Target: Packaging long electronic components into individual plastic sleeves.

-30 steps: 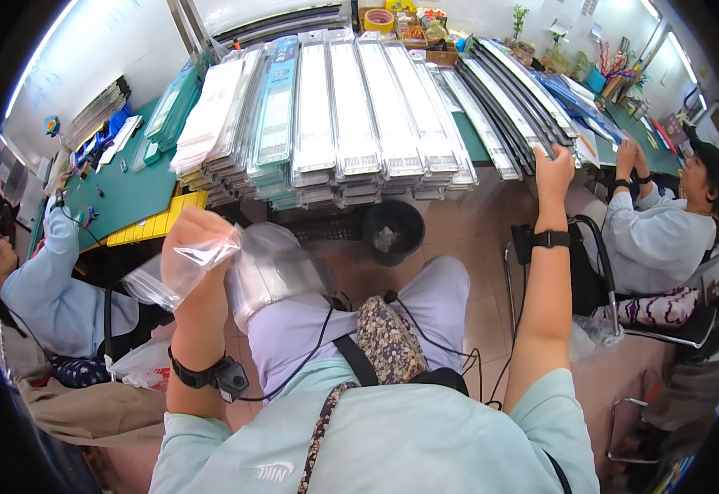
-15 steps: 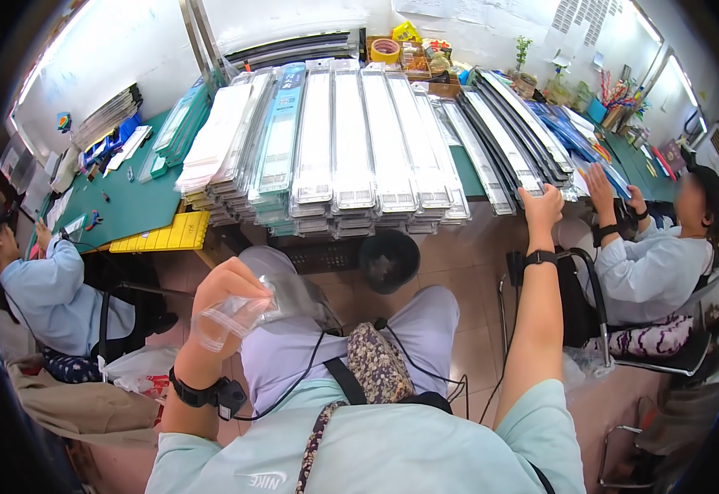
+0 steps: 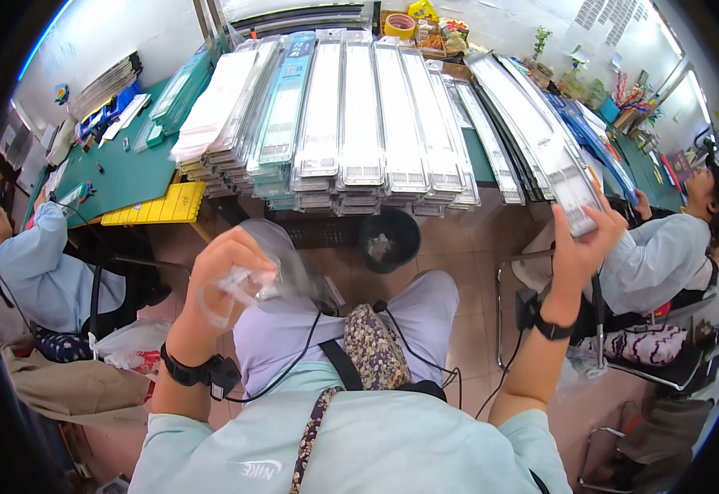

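Observation:
My left hand [image 3: 229, 257], above my left thigh, is closed on the gathered mouth of a clear plastic bag [image 3: 292, 265]. The bag hangs over the thigh toward the table, and what it contains is hard to make out. My right hand [image 3: 583, 245] grips the near end of a long flat clear package [image 3: 571, 191] with a pale insert. This package is tilted, its far part still over the dark-edged stack [image 3: 528, 169] at the table's right. Beside it, long white packages [image 3: 364, 115] lie in several tall rows across the table.
A black bin [image 3: 389, 240] stands on the floor under the table edge. Yellow strips [image 3: 158, 206] jut from the green mat [image 3: 141, 179]. One co-worker [image 3: 34, 255] sits at left, another [image 3: 660, 255] at right. A tape roll [image 3: 399, 25] sits at the back.
My right hand has drawn a long package off the right stack and brought it toward me, tilted. My left hand still grips the bag. The right co-worker's raised hand has dropped from view.

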{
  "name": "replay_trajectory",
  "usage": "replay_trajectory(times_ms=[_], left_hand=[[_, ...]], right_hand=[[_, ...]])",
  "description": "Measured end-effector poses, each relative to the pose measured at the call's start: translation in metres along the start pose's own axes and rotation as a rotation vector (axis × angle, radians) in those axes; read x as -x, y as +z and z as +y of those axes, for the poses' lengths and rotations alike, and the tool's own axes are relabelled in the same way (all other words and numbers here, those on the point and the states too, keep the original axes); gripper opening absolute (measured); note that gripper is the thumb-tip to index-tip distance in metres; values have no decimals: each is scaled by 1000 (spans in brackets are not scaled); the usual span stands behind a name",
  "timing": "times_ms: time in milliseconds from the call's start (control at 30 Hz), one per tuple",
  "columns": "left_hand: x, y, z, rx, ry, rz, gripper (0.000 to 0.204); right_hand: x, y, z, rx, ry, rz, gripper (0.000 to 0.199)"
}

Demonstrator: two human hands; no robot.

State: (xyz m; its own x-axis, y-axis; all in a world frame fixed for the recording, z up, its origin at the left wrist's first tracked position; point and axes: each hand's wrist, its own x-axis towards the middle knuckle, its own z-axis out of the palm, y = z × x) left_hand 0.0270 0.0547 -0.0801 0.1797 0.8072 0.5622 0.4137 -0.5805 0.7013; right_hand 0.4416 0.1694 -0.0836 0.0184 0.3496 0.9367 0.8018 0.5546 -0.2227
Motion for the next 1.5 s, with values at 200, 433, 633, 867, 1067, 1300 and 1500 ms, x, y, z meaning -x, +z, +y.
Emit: replay_trajectory(times_ms=[200, 433, 633, 867, 1067, 1300, 1500], left_hand=[[-3, -1, -6, 13, -115, 126, 4], [-11, -14, -28, 270, -466, 452, 13], [-4, -45, -47, 234, -480, 671, 13], [24, -78, -66, 141, -327, 570, 17], [36, -91, -64, 554, -425, 621, 24], [43, -40, -38, 245, -673, 307, 27], [36, 13, -19, 346, -776, -9, 37]], right_hand=[[-6, -63, -53, -230, -187, 80, 52], [5, -102, -88, -317, -82, 144, 51], [9, -120, -82, -582, -64, -41, 42], [0, -113, -75, -1307, -20, -235, 62], [-7, -110, -90, -1476, 143, -434, 63], [-13, -103, -113, -1559, 286, -364, 79], [-1, -55, -172, -1722, 410, -561, 60]])
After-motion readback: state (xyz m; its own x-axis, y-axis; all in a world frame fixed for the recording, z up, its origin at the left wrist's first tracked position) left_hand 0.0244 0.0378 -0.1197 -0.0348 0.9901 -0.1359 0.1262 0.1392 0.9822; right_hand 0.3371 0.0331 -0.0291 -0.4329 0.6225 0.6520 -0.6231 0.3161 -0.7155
